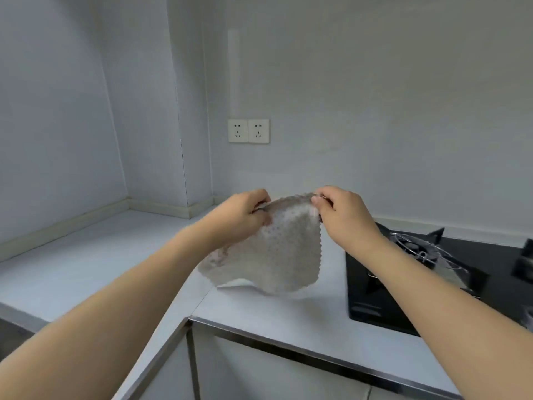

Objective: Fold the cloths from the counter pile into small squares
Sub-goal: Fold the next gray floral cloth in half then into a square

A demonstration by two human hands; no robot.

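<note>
Now | left hand, right hand: raised, each grip pinching cloth (top corners)

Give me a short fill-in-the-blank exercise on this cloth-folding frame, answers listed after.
1. Both hands, left hand and right hand, pinch the grey dotted cloth by its ____ edge.
2. The black gas hob sits to the cloth's ____.
3. The white wall sockets number ____.
4. The cloth's lower edge hangs over the pale ____.

Missing words: top; right; two; counter
</note>
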